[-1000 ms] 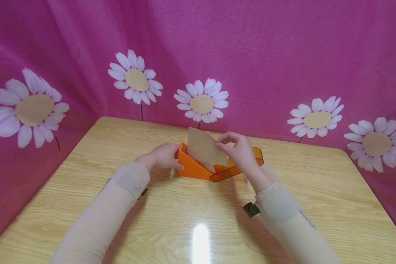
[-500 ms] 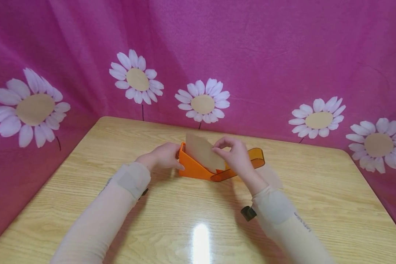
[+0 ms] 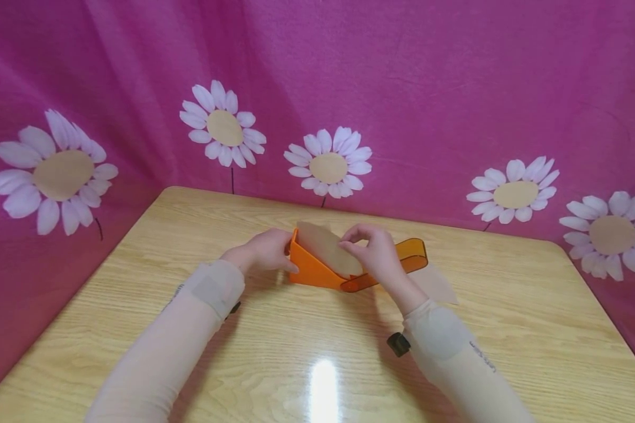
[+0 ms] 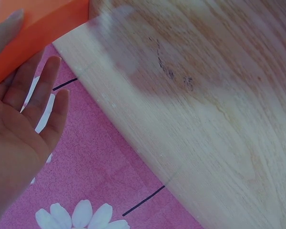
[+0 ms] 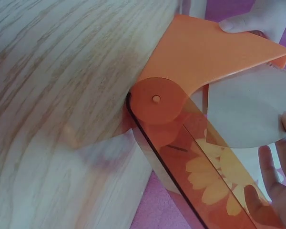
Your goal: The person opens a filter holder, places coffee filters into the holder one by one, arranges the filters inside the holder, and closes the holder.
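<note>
Orange plastic holder (image 3: 314, 267), wedge-shaped, on the wood table (image 3: 270, 364), a brown paper sheet (image 3: 323, 244) standing partly inside it; can't tell if there are more sheets underneath. Holder's long axis runs left to right, tall end left, low end right, see-through amber lid (image 3: 414, 252) swung back and angled up to the right. Sheet leans, its long axis sloping from upper left at the tall end down to lower right by the hinge, lower part hidden by the side wall. Right hand (image 3: 378, 252) pinches the sheet's upper edge, thumb and index together on it. Left hand (image 3: 264, 249) grips the tall end, thumb on the near wall, fingers behind. Left wrist view adds the outer fingers (image 4: 57, 114) stretched out, clear of the orange wall. Right wrist view adds a round hinge with a small peg (image 5: 156, 99) and a fine crimped edge on the sheet, just beside the holder's rim; neither reads from the head view. Pink curtain (image 3: 413, 88) with white daisies behind.
</note>
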Demonstrator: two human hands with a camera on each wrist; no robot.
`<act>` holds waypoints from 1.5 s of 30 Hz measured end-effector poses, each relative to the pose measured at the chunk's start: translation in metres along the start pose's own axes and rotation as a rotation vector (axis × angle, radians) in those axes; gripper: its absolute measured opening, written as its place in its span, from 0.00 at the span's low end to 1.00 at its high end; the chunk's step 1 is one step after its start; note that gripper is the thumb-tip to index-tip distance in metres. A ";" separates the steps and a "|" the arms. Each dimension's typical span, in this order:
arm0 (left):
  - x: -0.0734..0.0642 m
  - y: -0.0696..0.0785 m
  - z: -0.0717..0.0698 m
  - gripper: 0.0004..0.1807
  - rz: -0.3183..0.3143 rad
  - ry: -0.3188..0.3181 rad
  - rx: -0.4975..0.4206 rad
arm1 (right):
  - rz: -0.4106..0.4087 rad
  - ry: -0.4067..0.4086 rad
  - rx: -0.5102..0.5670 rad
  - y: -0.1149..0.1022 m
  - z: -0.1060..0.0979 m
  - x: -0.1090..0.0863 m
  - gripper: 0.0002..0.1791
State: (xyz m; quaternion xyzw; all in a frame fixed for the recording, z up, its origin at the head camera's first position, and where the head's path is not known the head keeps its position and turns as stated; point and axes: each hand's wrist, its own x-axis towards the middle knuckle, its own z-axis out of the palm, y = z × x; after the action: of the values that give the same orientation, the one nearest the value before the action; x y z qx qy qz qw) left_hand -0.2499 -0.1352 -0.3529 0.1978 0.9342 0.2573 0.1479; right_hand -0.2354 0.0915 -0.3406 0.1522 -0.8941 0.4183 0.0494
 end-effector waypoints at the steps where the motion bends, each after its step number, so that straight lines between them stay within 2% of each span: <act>1: 0.000 0.000 0.000 0.19 -0.003 0.000 0.002 | -0.003 -0.002 -0.005 0.000 0.001 0.000 0.05; 10: -0.002 0.002 -0.001 0.19 -0.020 0.000 -0.004 | -0.017 -0.034 -0.071 0.003 0.006 0.001 0.03; 17: -0.002 0.001 -0.001 0.19 -0.010 0.000 0.013 | -0.019 -0.054 -0.145 0.001 0.007 -0.001 0.03; 25: -0.001 0.001 0.000 0.25 -0.028 -0.007 -0.025 | -0.010 -0.053 -0.264 -0.001 0.008 -0.002 0.03; 39: 0.000 0.000 0.001 0.26 -0.037 -0.007 -0.047 | 0.003 -0.050 -0.254 -0.003 0.011 -0.002 0.03; 45: 0.001 -0.001 0.002 0.24 -0.029 -0.006 -0.037 | 0.010 -0.068 -0.288 -0.004 0.013 -0.003 0.04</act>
State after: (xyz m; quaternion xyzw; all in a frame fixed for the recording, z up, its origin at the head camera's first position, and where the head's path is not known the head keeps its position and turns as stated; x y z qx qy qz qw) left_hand -0.2509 -0.1349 -0.3554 0.1822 0.9316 0.2719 0.1579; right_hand -0.2309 0.0801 -0.3470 0.1532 -0.9468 0.2803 0.0382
